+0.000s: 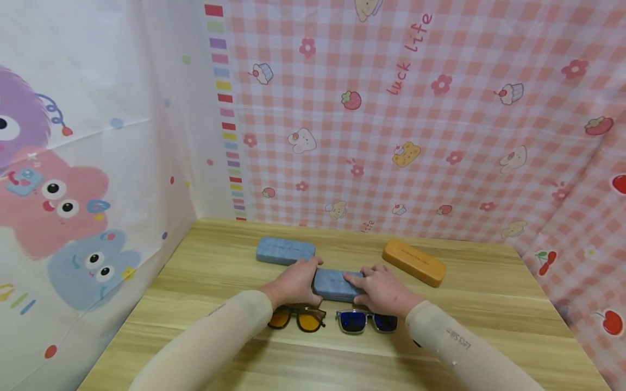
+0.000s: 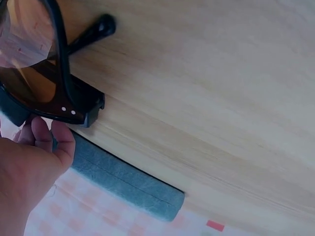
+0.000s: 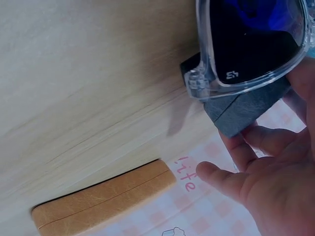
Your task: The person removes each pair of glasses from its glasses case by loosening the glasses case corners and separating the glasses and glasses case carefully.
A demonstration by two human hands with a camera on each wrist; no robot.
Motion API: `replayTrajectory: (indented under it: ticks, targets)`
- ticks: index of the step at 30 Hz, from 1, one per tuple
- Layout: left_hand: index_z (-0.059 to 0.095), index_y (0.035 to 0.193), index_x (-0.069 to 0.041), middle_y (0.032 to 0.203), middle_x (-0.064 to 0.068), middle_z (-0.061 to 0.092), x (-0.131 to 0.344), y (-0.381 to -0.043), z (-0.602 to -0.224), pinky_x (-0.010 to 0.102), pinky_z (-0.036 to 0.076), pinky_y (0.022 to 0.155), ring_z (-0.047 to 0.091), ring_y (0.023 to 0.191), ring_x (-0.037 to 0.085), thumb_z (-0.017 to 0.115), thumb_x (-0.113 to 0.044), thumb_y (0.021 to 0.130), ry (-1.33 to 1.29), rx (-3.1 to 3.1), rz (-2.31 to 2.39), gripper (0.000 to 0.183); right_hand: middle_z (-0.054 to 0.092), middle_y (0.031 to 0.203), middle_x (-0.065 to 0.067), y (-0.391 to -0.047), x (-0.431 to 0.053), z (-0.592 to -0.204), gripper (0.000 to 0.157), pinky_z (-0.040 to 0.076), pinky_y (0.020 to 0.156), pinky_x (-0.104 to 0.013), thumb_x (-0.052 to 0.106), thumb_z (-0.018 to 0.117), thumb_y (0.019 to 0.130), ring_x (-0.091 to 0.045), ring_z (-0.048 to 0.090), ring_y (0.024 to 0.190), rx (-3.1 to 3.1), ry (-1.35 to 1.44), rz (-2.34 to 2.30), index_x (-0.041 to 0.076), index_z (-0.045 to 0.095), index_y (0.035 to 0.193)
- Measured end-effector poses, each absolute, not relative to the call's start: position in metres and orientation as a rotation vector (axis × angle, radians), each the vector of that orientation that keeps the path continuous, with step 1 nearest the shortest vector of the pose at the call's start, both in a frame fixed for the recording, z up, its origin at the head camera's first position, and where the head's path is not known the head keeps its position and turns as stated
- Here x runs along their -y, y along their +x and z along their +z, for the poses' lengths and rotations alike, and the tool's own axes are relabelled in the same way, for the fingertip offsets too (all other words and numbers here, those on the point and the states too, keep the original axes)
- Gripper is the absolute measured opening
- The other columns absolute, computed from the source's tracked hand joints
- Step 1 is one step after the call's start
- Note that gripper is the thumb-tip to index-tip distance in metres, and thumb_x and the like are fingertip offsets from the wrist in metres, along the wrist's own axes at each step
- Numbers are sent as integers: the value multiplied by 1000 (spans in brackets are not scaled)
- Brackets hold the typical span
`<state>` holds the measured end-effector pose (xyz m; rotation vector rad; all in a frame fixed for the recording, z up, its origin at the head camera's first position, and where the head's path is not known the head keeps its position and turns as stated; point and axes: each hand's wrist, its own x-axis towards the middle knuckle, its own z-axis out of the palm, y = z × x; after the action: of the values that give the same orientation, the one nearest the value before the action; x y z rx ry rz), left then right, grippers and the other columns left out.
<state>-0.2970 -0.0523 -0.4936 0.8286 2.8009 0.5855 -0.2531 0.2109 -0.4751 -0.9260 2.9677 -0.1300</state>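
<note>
In the head view a closed blue glasses case (image 1: 336, 285) lies on the table between both hands. My left hand (image 1: 295, 282) holds its left end, thumb at the front and fingers behind. At the other end my right hand (image 1: 387, 289) grips it, with a finger over the lid. Nearer the front are sunglasses with orange lenses (image 1: 308, 320), below my left hand, and clear-framed sunglasses with dark blue lenses (image 1: 353, 321), below my right. Each pair looms large in a wrist view, where the orange lenses (image 2: 34, 88) and the clear frame (image 3: 206, 91) partly hide the case.
Behind my left hand rests a second blue glasses case (image 1: 285, 251). An orange glasses case (image 1: 414, 263) lies at an angle at the back right. The wood-patterned table (image 1: 205, 347) ends at a pink checked cloth (image 1: 371, 136) at the back.
</note>
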Motion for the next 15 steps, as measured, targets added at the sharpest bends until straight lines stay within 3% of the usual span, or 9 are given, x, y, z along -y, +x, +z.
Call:
replayTrajectory:
  ticks: [8, 15]
  targets:
    - [44, 159, -9, 144, 13, 65, 59, -296, -492, 44, 56, 108, 62, 131, 29, 90, -38, 86, 811, -2742, 616, 91, 74, 126, -19, -257, -209, -473, 64, 57, 95, -55, 35, 87, 91, -31, 69, 98, -2965, -918, -168, 18, 65, 150]
    - [54, 153, -6, 145, 13, 67, 80, -287, -487, 50, 53, 113, 62, 136, 32, 81, -34, 96, 826, -2732, 693, 69, 74, 133, -22, -259, -210, -470, 62, 58, 103, -55, 31, 90, 88, -34, 77, 110, -2972, -904, -222, 19, 69, 145]
